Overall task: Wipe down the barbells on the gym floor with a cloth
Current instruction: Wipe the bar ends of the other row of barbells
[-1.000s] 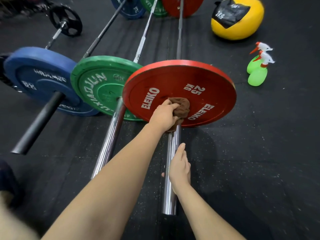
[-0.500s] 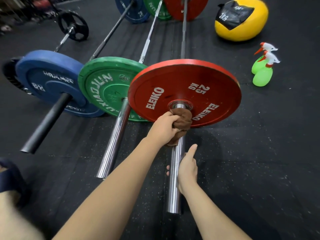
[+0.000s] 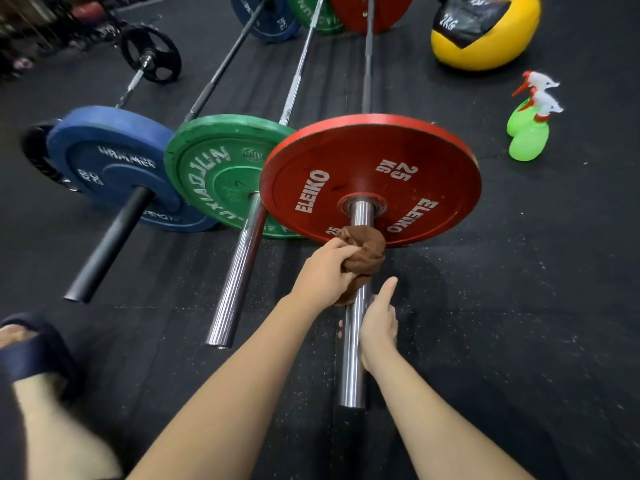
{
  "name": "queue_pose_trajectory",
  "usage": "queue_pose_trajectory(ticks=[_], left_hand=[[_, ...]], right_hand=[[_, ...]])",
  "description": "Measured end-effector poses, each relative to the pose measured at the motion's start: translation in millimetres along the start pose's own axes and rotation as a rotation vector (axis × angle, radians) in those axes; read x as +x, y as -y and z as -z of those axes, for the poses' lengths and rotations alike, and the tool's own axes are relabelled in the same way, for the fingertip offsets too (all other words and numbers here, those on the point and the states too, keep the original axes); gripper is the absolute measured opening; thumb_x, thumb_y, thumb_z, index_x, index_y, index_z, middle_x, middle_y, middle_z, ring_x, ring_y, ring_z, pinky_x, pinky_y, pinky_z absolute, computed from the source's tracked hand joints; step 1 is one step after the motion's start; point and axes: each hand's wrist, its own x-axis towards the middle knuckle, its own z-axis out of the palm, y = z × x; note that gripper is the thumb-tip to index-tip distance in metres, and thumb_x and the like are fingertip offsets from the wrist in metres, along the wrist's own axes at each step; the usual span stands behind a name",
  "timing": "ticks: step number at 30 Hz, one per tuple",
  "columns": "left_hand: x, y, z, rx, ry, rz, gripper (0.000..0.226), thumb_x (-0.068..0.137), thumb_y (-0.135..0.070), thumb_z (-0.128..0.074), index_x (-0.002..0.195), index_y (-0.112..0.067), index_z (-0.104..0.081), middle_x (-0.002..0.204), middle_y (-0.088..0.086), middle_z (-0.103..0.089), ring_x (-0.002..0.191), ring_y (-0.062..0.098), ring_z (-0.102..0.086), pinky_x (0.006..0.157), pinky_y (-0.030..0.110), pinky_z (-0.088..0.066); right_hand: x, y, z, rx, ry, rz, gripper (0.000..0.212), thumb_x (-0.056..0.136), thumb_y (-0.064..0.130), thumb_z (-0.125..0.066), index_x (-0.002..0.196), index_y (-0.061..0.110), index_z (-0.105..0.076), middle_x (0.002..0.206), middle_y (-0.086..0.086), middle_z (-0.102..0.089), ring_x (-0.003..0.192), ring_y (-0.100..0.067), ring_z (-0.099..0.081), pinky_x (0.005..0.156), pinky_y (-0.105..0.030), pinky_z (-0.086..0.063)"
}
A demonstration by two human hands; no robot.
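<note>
A chrome barbell sleeve sticks out toward me from a red 25 kg Eleiko plate. My left hand grips a bunched brown cloth wrapped round the sleeve, a short way out from the plate's hub. My right hand holds the same sleeve just behind the cloth, thumb pointing up along the bar and fingers curled under it. To the left lie a barbell with a green plate and one with a blue plate.
Two green spray bottles stand on the black rubber floor to the right. A yellow medicine ball lies behind them. A small black plate on a bar sits at the back left. My sandalled foot is at the lower left.
My left hand has slid the cloth along the sleeve toward me, away from the plate's hub, baring chrome next to the plate. My right hand stays on the sleeve.
</note>
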Motion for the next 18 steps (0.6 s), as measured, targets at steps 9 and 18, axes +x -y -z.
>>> queue_pose_trajectory(ticks=[9, 18], left_hand=[[35.2, -5.4, 9.6, 0.034, -0.039, 0.01, 0.029, 0.092, -0.011, -0.068, 0.12, -0.015, -0.071, 0.122, 0.003, -0.061, 0.114, 0.026, -0.059, 0.103, 0.037, -0.046], [-5.6, -4.2, -1.6, -0.045, -0.057, 0.03, 0.023, 0.095, -0.014, -0.066, 0.116, -0.021, -0.073, 0.115, -0.004, -0.06, 0.107, 0.021, -0.059, 0.099, 0.039, -0.05]], right_hand=[[8.5, -5.2, -0.6, 0.026, 0.004, -0.01, 0.132, 0.043, 0.115, -0.01, 0.127, 0.029, -0.066, 0.125, -0.012, -0.068, 0.108, -0.038, -0.068, 0.099, -0.061, -0.051], [-19.1, 13.4, 4.8, 0.005, -0.025, 0.008, 0.137, 0.045, 0.113, -0.006, 0.133, 0.026, -0.062, 0.131, -0.009, -0.065, 0.11, -0.035, -0.066, 0.101, -0.056, -0.051]])
